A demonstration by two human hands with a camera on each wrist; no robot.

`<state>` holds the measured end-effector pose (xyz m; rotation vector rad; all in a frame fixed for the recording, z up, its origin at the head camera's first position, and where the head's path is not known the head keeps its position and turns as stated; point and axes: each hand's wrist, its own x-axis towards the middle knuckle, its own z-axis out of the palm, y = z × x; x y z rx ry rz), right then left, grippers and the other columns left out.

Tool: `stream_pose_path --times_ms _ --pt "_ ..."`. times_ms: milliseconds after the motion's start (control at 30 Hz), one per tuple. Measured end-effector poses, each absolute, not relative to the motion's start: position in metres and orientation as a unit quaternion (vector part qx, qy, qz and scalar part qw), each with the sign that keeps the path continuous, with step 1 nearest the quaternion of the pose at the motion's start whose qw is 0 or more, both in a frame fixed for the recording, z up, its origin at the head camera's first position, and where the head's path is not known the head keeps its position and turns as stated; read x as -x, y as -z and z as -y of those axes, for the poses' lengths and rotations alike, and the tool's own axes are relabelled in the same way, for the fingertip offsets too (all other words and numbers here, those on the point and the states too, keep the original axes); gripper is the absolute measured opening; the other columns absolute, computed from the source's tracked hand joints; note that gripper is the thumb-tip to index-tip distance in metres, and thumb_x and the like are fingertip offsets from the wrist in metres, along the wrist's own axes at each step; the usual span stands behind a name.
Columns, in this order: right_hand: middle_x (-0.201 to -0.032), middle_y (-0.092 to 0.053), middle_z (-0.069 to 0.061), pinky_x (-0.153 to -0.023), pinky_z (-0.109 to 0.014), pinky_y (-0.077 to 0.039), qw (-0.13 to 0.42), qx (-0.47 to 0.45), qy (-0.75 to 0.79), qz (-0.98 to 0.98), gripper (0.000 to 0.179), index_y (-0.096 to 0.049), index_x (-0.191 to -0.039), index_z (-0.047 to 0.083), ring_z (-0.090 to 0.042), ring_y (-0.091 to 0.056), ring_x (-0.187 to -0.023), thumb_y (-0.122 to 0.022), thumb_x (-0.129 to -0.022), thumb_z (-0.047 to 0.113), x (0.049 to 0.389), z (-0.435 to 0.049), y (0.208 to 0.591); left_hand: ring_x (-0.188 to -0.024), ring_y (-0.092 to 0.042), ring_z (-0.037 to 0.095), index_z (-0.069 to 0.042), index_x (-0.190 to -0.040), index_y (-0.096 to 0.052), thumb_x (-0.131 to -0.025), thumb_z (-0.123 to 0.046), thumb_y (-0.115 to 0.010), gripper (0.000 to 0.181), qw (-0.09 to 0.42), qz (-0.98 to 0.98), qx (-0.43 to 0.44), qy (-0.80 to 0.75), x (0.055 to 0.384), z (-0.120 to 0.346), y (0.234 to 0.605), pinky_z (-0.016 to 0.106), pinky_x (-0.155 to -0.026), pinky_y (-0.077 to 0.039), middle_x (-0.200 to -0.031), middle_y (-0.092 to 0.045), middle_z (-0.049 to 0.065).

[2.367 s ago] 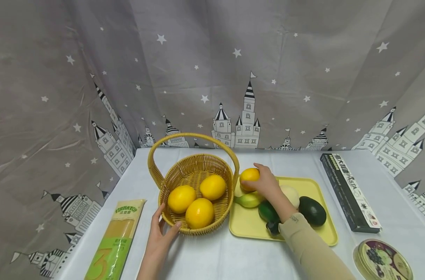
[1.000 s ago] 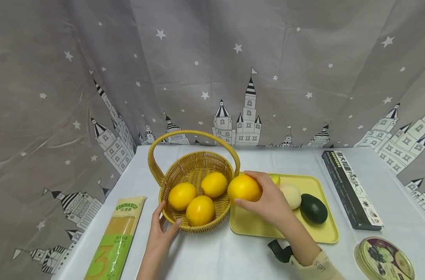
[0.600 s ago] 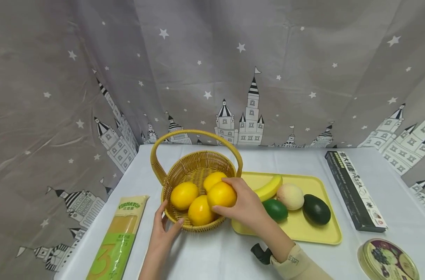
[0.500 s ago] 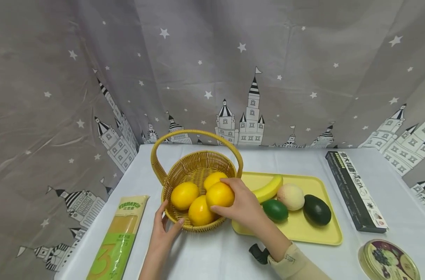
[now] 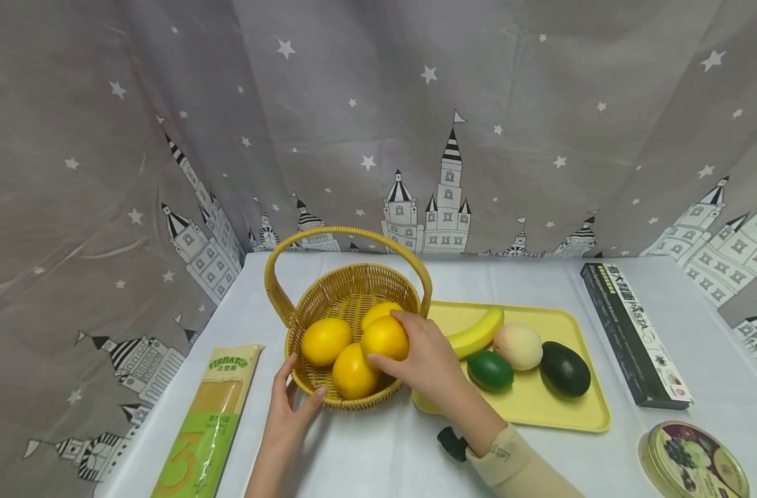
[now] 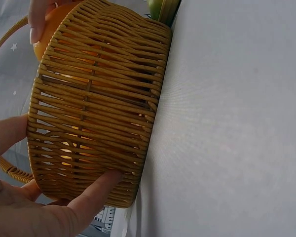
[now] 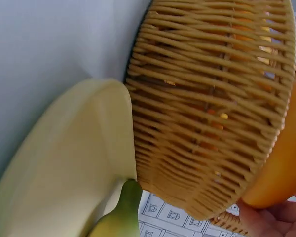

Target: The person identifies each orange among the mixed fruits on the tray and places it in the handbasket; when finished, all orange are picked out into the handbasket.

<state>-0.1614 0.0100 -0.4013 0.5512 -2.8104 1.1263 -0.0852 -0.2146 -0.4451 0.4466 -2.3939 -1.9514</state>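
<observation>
A wicker basket (image 5: 353,280) with a tall handle stands in the head view's middle, several oranges inside it. My left hand (image 5: 290,420) grips its front left side; in the left wrist view the thumb presses the woven wall (image 6: 96,98) while another finger sits at the rim. Between thumb and fingers of my right hand (image 5: 433,360) is an orange (image 5: 385,337), held just inside the basket's right rim and overlapping two oranges. Below it lies the front orange (image 5: 355,372), with the left orange (image 5: 325,341) beside that. In the right wrist view the held orange (image 7: 281,170) shows past the rim.
Right of the basket, a yellow tray (image 5: 574,416) bears a banana (image 5: 478,335), a small green fruit (image 5: 490,371), a pale peach (image 5: 518,346) and a dark avocado (image 5: 565,369). Farther right are a pasta box (image 5: 634,335) and a round tin (image 5: 696,460). A spaghetti packet (image 5: 207,422) lies left.
My right hand has carried the orange from the tray's back left corner leftward to over the basket, then slightly farther in. My left hand keeps its place at the basket.
</observation>
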Motion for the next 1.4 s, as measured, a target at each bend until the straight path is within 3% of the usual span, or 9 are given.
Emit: stream_pose_path --times_ms 333,700,867,1167,1400 --pt "-0.150 -0.033 -0.022 -0.110 -0.048 -0.033 0.064 -0.209 -0.324 0.921 0.078 -0.038 -0.144 0.003 -0.035 -0.034 -0.137 -0.069 -0.087 0.044 0.164 0.003 0.408 -0.145 -0.005 0.038 -0.020 -0.156 -0.008 -0.091 -0.022 -0.068 0.088 0.001 0.765 -0.159 0.625 0.086 0.217 0.445 0.053 -0.115 -0.015 -0.161 0.003 0.009" --pt "-0.147 -0.035 -0.026 -0.110 -0.048 -0.033 0.090 -0.213 -0.259 0.938 0.076 -0.040 -0.141 -0.001 -0.039 -0.033 -0.136 -0.072 -0.085 0.039 0.166 0.009 0.405 -0.145 -0.005 0.037 -0.019 -0.156 -0.010 -0.091 -0.020 -0.068 0.087 0.009 0.761 -0.149 0.631 0.087 0.217 0.447 0.053 -0.116 -0.015 -0.161 0.001 0.008" --pt "-0.144 -0.040 -0.024 -0.109 -0.046 -0.036 0.071 -0.203 -0.248 0.945 0.080 -0.041 -0.141 -0.002 -0.035 -0.039 -0.133 -0.069 -0.085 0.047 0.166 0.009 0.407 -0.145 -0.005 0.039 -0.019 -0.156 -0.010 -0.091 -0.020 -0.068 0.087 0.011 0.764 -0.150 0.627 0.086 0.218 0.447 0.054 -0.115 -0.014 -0.161 0.001 0.009" --pt "-0.151 -0.032 -0.019 -0.108 -0.051 -0.036 0.072 -0.213 -0.283 0.932 0.083 -0.038 -0.147 0.007 -0.035 -0.033 -0.137 -0.072 -0.083 0.045 0.161 0.004 0.414 -0.145 -0.006 0.038 -0.020 -0.156 -0.009 -0.091 -0.021 -0.068 0.088 0.006 0.762 -0.155 0.629 0.086 0.216 0.446 0.054 -0.114 -0.021 -0.161 0.001 0.008" --pt "-0.154 -0.029 -0.016 -0.111 -0.048 -0.032 0.061 -0.212 -0.306 0.926 0.083 -0.035 -0.149 0.008 -0.032 -0.030 -0.139 -0.071 -0.084 0.046 0.158 -0.002 0.411 -0.145 -0.005 0.037 -0.021 -0.156 -0.009 -0.091 -0.021 -0.068 0.087 0.005 0.761 -0.152 0.631 0.088 0.216 0.446 0.054 -0.114 -0.018 -0.161 0.001 0.007"
